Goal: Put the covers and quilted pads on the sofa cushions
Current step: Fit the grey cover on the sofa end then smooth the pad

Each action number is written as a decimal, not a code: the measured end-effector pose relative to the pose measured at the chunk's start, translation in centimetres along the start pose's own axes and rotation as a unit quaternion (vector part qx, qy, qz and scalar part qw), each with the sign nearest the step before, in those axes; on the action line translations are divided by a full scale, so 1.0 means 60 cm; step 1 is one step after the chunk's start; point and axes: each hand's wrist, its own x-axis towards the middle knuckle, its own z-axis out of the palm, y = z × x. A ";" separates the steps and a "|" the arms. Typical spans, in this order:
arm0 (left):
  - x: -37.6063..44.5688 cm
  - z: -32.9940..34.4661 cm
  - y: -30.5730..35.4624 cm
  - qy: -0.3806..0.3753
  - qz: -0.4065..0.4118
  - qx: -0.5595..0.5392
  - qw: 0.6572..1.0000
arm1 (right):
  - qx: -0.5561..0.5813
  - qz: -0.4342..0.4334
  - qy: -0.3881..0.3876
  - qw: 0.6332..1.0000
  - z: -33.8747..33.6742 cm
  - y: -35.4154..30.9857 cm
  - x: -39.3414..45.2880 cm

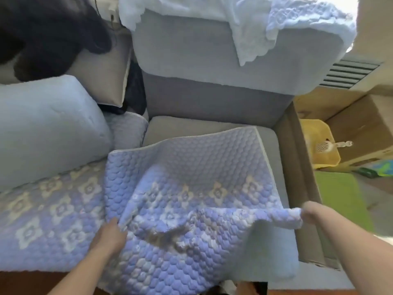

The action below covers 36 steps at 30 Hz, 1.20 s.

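Observation:
A blue quilted pad (191, 167) with cream flower motifs lies rumpled over the grey seat cushion (270, 143) at the right end of the sofa. My left hand (108, 237) grips the pad's near left part. Its near right edge is held up, off the cushion, by my right hand (312, 213), which pinches it. The pad's far edge lies short of the grey back cushion (212, 99). A second pad (53, 209) of the same pattern covers the seat to the left.
A pale blue pillow (46, 128) rests on the left seat. White lacy covers (255, 22) hang over the top back cushion. A dark furry shape (49, 33) sits at the upper left. Cardboard boxes (361, 116), a yellow tray (319, 143) and a green mat (340, 199) stand right of the sofa.

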 end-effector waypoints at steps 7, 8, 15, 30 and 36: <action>-0.045 0.145 0.095 0.138 -0.027 0.074 0.987 | 0.110 -0.028 -0.023 0.993 0.151 -0.001 0.096; -0.044 0.173 0.114 0.134 -0.015 0.071 0.988 | 0.118 -0.017 -0.011 0.993 0.174 0.005 0.110; -0.080 0.366 0.218 0.008 0.053 0.001 0.999 | 0.368 -0.023 -0.161 0.916 0.282 0.052 0.126; -0.167 0.221 0.307 -0.190 0.278 -0.029 0.941 | 0.317 -0.176 -0.248 0.898 -0.001 0.289 -0.236; -0.092 0.231 0.271 -0.136 0.264 0.046 0.954 | -0.168 -0.064 -0.167 0.969 0.105 0.202 -0.143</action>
